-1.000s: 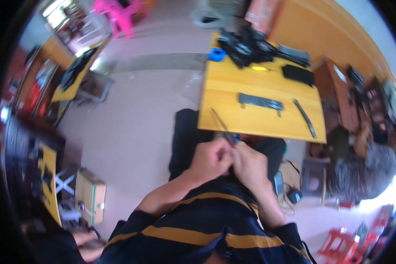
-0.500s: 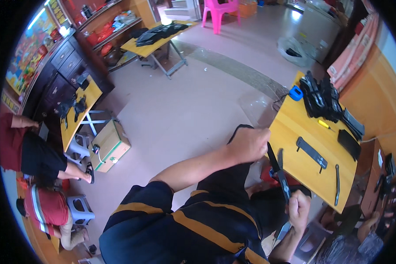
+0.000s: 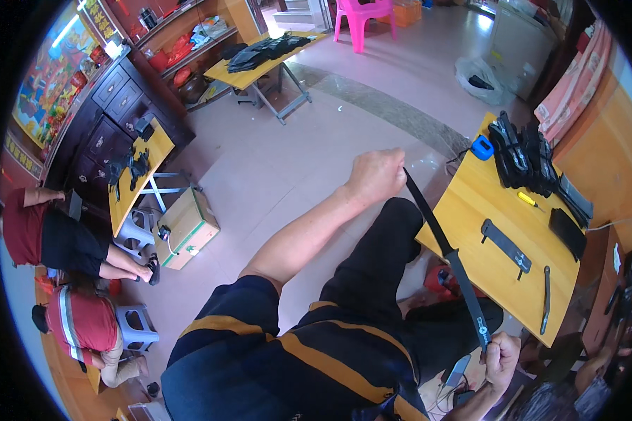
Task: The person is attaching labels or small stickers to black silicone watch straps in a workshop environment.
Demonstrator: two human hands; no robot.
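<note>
A long black strap with a white mark near its lower end runs taut and slanting between my two fists. My left hand, raised over the floor, is closed round its far, thinner end. Low at the right, my right hand grips the wider end. A small raised piece sits midway along the strap. Beside it, on the wooden table, lie a flat dark strap piece with thin tabs, a narrow dark strip and a yellow-handled tool.
Bundled black straps, a blue device and a black flat piece occupy the table's far and right sides. Two people are at the left, near a cardboard box. Another table with black goods stands at the back.
My hands have moved apart, left hand up and away, right hand down and right. The strap, bunched between them before, is now pulled out long and straight.
</note>
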